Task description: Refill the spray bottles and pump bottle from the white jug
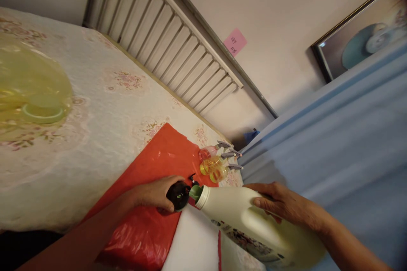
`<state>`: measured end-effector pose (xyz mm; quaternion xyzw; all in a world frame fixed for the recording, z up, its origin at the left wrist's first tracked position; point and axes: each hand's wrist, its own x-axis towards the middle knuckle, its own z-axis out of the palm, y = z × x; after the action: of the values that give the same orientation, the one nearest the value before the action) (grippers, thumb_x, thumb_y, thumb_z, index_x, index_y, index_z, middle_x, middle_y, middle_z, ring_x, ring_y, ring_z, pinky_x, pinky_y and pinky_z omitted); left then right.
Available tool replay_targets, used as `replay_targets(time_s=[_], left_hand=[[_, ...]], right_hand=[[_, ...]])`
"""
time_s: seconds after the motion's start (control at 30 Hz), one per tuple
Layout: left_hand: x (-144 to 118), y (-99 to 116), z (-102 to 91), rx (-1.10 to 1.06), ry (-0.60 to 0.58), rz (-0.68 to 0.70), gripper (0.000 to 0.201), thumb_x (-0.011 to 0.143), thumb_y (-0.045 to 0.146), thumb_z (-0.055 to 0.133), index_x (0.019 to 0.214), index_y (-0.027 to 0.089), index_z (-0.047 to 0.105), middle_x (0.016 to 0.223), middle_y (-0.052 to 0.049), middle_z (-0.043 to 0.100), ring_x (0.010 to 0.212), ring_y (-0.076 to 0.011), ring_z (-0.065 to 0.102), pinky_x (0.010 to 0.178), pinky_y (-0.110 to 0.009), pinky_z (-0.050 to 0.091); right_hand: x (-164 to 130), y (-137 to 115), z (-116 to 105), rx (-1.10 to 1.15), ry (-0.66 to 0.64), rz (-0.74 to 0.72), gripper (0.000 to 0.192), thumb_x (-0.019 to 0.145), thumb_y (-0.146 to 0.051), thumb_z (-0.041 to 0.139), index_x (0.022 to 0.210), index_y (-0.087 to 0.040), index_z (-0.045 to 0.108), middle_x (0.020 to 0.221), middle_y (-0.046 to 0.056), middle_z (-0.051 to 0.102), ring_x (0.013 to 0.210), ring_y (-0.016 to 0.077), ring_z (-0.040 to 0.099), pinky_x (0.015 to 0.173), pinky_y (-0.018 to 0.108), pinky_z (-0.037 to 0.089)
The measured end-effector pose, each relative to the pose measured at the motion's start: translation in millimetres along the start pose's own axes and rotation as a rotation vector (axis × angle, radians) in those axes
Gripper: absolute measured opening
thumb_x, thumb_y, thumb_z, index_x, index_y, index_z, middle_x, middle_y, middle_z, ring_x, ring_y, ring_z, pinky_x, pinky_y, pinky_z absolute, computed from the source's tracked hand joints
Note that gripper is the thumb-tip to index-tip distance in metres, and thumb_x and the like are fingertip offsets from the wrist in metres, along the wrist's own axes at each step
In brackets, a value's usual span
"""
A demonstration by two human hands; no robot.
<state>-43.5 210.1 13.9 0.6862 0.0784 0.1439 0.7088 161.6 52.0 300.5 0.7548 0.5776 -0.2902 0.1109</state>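
The left hand (157,194) reaches in from the lower left, forearm stretched across a red bag (149,203), its fingers curled around a small dark bottle (178,195) and holding it with the top turned toward the jug. The right hand (281,205) comes in from the lower right and lies on the upper side of a big white jug (251,224), fingers spread flat over its body with the thumb down the near side, gripping it. The jug is tipped over nearly level, its open green-lined mouth (196,192) just beside, perhaps touching, the dark bottle; whether any liquid passes between them cannot be told. The jug bears a printed label on its lower side. Just beyond the two, at the edge of the red bag, lie three small spray bottles (216,165) with grey triggers, one pinkish and two holding yellow liquid, close together. All this rests on a bed (104,106) with a pale flowered cover. At far left a see-through yellow container (32,89) sits blurred. A blue cloth (333,135) hangs at right
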Motion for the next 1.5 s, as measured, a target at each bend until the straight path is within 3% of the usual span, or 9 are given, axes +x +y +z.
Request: replay_targets(time_s=[0.9, 1.5], left_hand=[[3, -8, 0.0, -0.054, -0.018, -0.002, 0.071, 0.052, 0.010, 0.064, 0.119, 0.025, 0.050, 0.088, -0.001, 0.061, 0.066, -0.0183, 0.058, 0.048, -0.025, 0.039], [1, -4, 0.9, -0.048, -0.008, -0.007, 0.071, 0.051, 0.010, 0.064, 0.119, 0.025, 0.050, 0.090, -0.001, 0.062, 0.068, -0.0199, 0.060, 0.049, -0.025, 0.041]], right_hand=[[4, 1, -1, 0.004, -0.018, -0.034, 0.057, 0.094, -0.059, 0.047, 0.136, -0.021, 0.054, 0.089, 0.005, 0.067, 0.056, 0.0092, 0.052, 0.047, 0.018, 0.044], [3, -6, -4, 0.012, -0.016, -0.030, 0.058, 0.093, -0.059, 0.048, 0.134, -0.020, 0.056, 0.087, 0.005, 0.067, 0.057, 0.0101, 0.052, 0.047, 0.018, 0.044]])
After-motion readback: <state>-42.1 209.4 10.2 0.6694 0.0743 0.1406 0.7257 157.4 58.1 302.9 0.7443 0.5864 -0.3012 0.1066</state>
